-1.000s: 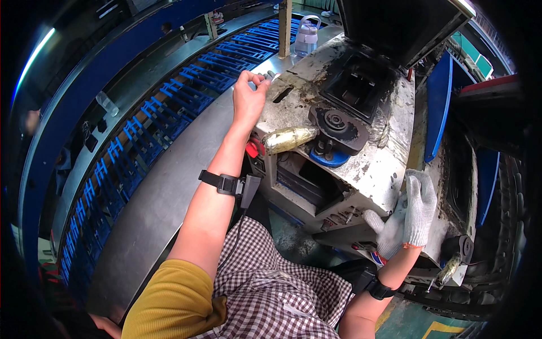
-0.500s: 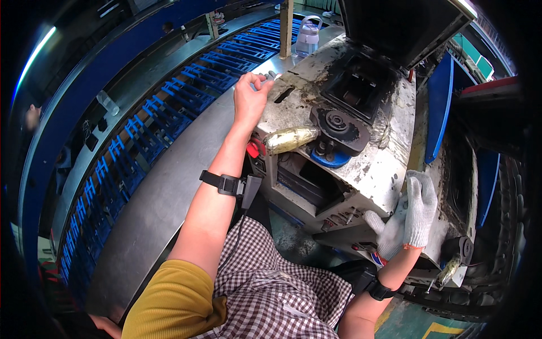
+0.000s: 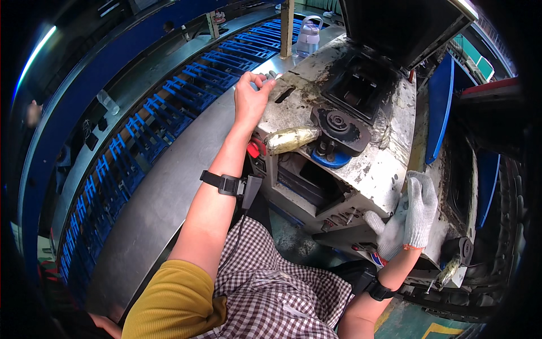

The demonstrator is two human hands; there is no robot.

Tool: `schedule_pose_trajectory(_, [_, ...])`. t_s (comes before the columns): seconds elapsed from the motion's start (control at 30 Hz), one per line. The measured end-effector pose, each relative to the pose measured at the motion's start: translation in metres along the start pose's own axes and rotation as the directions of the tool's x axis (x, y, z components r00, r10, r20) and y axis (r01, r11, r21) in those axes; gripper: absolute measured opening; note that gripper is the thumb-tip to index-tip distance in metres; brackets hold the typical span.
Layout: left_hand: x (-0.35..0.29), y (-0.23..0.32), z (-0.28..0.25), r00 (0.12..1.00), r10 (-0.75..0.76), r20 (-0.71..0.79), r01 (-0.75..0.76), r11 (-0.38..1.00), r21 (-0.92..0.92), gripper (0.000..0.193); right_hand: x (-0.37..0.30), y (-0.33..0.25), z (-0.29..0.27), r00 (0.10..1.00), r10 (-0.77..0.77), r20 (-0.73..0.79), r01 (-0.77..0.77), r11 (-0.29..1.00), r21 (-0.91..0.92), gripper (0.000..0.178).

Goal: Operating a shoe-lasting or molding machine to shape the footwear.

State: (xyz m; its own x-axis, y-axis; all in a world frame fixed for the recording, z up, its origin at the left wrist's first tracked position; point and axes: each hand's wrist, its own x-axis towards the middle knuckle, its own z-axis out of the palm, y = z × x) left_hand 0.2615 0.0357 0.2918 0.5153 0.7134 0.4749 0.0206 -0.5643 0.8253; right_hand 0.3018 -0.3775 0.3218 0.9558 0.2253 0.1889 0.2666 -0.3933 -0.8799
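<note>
Left hand (image 3: 252,100): curled, grip cannot be told | wrapped handle (image 3: 291,139): rightward, toward apron (image 3: 265,277), axis crosswise | gloved right hand (image 3: 419,217): farther, likewise unclear

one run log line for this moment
left hand: bare, fingers curled | right hand: gloved, by second white glove | grips: unclear | black lid: raised

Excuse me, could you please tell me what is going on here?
A person in a checked apron is at a stained machine whose black lid is raised. The bare left hand is curled beside small grey pieces; whether it grips them is unclear. The right hand, in a white knit glove, seems to hold a second glove. A wrapped handle juts out between the hands.
</note>
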Motion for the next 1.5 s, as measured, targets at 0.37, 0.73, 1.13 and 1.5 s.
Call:
schedule_pose_trajectory(0.37, [-0.002, 0.007, 0.0, 0.999, 0.01, -0.042, -0.01, 1.0, -0.009, 0.028, 0.003, 0.008, -0.003, 0.999, 0.035, 0.011, -0.035, 0.999, 0.016, 0.019])
schedule_pose_trajectory(0.73, [0.001, 0.001, 0.002, 0.999, -0.015, -0.052, 0.017, 0.999, 0.03, 0.012, 0.003, 0.012, -0.002, 1.0, -0.03, -0.01, 0.03, 0.999, -0.019, 0.02])
schedule_pose_trajectory(1.13, [0.0, 0.006, 0.0, 0.993, -0.118, -0.004, 0.118, 0.993, 0.006, 0.026, 0.004, 0.007, -0.005, 0.999, 0.051, 0.02, -0.051, 0.999, 0.011, 0.019])
schedule_pose_trajectory(1.5, [0.002, -0.003, 0.001, 0.998, -0.053, -0.018, 0.052, 0.998, -0.034, 0.034, 0.004, 0.004, -0.003, 1.0, 0.003, 0.01, -0.003, 1.0, -0.014, 0.019])
